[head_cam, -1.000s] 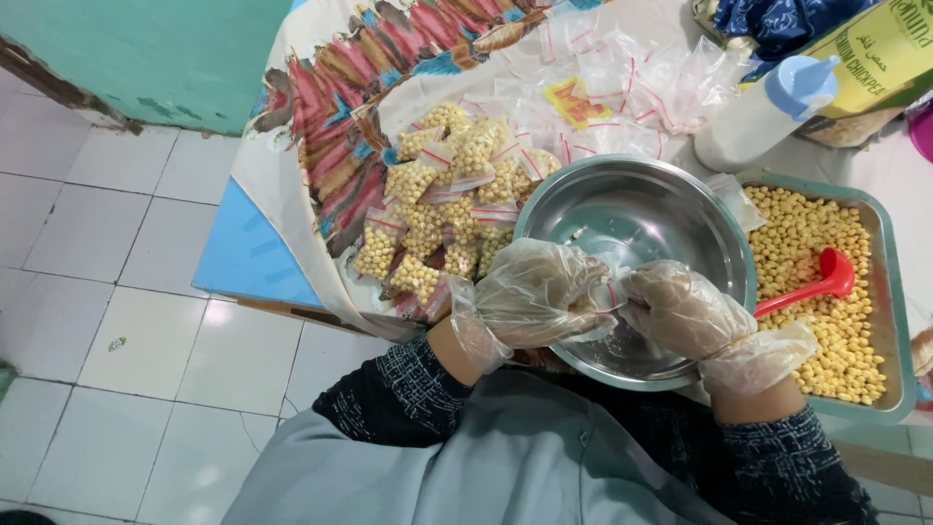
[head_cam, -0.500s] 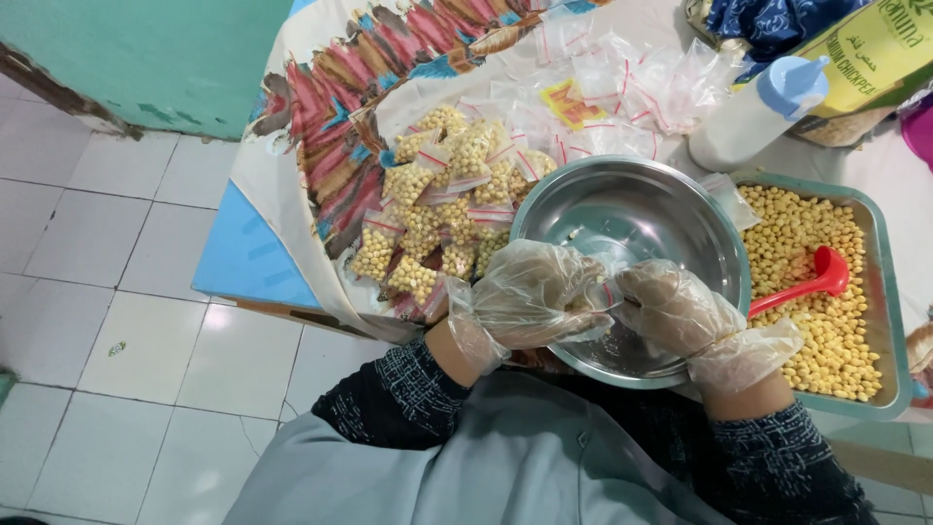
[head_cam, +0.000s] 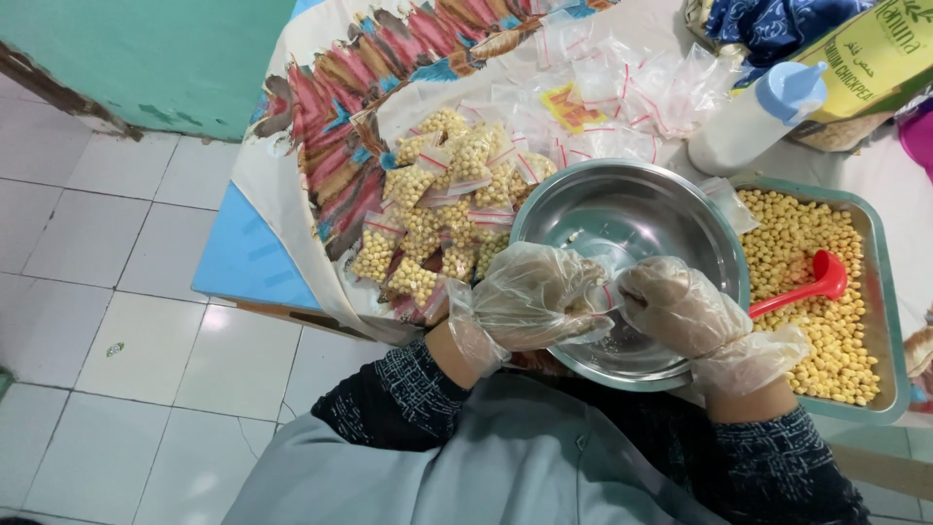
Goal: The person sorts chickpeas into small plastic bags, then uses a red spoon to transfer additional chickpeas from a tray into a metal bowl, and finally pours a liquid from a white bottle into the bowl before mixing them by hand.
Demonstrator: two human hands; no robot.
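left hand (head_cam: pixel 530 297) in a clear plastic glove, fingers curled onto a small clear bag (head_cam: pixel 604 295) | right hand (head_cam: pixel 675 306) gloved, pinching the same bag's other edge | bag held over the near rim of the steel bowl (head_cam: pixel 632 209) (contents unclear) | filled chickpea bags (head_cam: pixel 437 209) left of bowl | chickpea tray (head_cam: pixel 880 262) with red scoop (head_cam: pixel 812 282) right

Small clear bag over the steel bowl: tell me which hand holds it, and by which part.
Both gloved hands, left hand and right hand, pinch the small clear bag between them at its top edge, over the steel bowl. The exact finger placement is hidden by the gloves.
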